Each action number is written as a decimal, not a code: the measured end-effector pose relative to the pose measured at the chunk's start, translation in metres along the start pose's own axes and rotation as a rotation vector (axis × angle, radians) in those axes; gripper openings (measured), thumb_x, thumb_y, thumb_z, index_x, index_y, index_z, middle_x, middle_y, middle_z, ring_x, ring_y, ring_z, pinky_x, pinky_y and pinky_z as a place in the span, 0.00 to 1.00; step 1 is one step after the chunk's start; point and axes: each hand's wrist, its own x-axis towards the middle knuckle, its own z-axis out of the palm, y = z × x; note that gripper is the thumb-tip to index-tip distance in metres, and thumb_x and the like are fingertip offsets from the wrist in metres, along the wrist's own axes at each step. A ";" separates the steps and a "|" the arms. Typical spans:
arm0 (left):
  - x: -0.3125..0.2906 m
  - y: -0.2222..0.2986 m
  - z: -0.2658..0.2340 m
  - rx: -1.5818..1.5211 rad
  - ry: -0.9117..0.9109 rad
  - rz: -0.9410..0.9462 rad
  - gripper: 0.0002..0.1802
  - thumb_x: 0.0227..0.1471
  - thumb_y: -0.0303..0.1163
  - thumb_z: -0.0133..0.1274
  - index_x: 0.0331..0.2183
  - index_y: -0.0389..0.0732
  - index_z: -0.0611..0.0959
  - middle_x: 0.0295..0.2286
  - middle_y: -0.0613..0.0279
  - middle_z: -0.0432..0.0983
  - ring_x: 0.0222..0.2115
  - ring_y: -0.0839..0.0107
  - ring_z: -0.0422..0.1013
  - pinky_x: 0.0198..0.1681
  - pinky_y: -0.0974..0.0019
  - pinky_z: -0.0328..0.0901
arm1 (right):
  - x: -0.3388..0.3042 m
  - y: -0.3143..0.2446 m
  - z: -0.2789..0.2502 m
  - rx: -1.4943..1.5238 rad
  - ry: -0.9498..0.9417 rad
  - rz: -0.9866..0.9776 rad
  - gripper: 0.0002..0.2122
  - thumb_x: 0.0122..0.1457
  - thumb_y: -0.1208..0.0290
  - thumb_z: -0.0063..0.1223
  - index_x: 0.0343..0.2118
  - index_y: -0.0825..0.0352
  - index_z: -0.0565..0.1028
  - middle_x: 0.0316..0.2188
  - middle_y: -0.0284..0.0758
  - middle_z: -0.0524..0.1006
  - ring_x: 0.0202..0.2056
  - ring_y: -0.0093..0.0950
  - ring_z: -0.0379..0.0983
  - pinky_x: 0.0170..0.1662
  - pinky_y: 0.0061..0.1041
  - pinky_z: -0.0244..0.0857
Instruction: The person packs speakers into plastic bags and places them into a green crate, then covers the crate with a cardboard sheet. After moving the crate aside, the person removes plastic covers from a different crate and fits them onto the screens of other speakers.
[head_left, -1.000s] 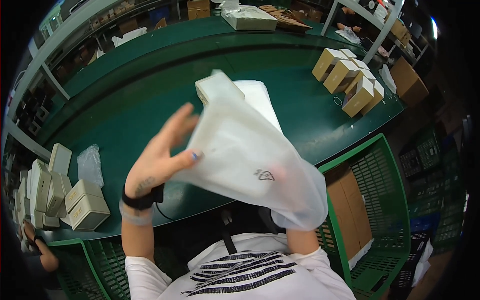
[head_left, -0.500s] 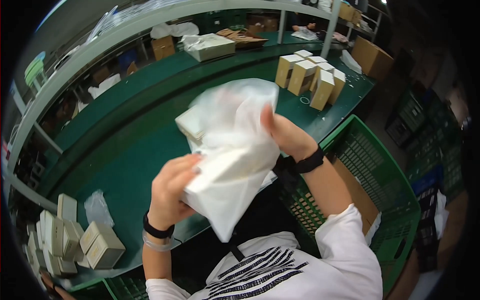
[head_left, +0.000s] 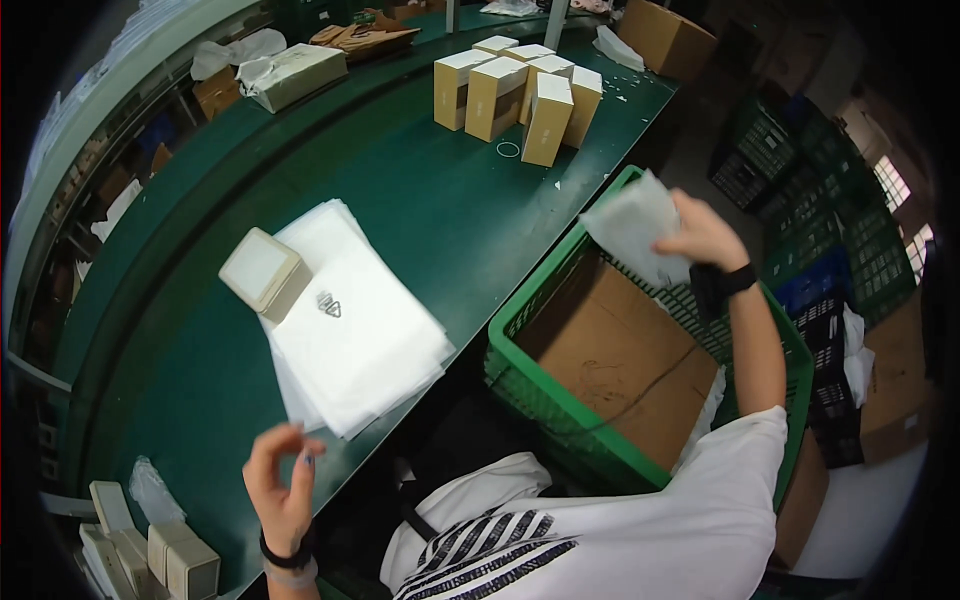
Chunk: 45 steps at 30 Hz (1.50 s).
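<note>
In the head view, gripping a white packet (head_left: 632, 228) with the right hand (head_left: 705, 237), pressing the thumb on the near side. Holding the packet up at the far end of a green basket (head_left: 545, 383), making it hard to tell between touching the rim and being just above it. Showing brown cardboard (head_left: 610, 350) lying inside the basket. Keeping the left hand (head_left: 282, 490) empty, bending its fingers softly with the thumb apart, near the close edge of the green surface (head_left: 460, 240). Seeing a flat pile of white bags (head_left: 375, 350) lying just past that hand, and a small cream box (head_left: 257, 268) sitting at the pile's far left corner. Seeing tan boxes (head_left: 487, 105) standing together farther back, near a thin white ring (head_left: 508, 142). Seeing more cream boxes (head_left: 190, 565) sitting at the lower left, beside a clear plastic bag (head_left: 157, 490).
</note>
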 end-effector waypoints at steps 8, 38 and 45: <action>-0.056 0.009 0.027 0.119 0.027 -0.340 0.05 0.51 0.20 0.50 0.33 0.31 0.78 0.27 0.60 0.75 0.27 0.74 0.72 0.34 0.73 0.67 | 0.051 0.163 0.210 -0.209 0.194 0.405 0.32 0.37 0.60 0.65 0.46 0.70 0.68 0.38 0.51 0.74 0.42 0.46 0.70 0.46 0.37 0.65; -0.441 -0.338 -0.012 0.458 0.375 -1.466 0.20 0.56 0.40 0.44 0.43 0.37 0.78 0.40 0.55 0.76 0.41 0.62 0.71 0.47 0.60 0.64 | 0.048 -0.317 0.129 0.392 -0.080 -0.343 0.06 0.62 0.79 0.44 0.40 0.72 0.71 0.36 0.34 0.73 0.34 0.19 0.69 0.42 0.18 0.64; -0.414 -0.328 -0.101 0.607 0.252 -1.343 0.20 0.56 0.42 0.45 0.43 0.38 0.79 0.40 0.55 0.77 0.41 0.62 0.71 0.47 0.60 0.64 | 0.053 -0.437 0.187 0.374 -0.205 -0.289 0.07 0.59 0.80 0.46 0.39 0.72 0.72 0.34 0.35 0.74 0.33 0.20 0.70 0.41 0.19 0.65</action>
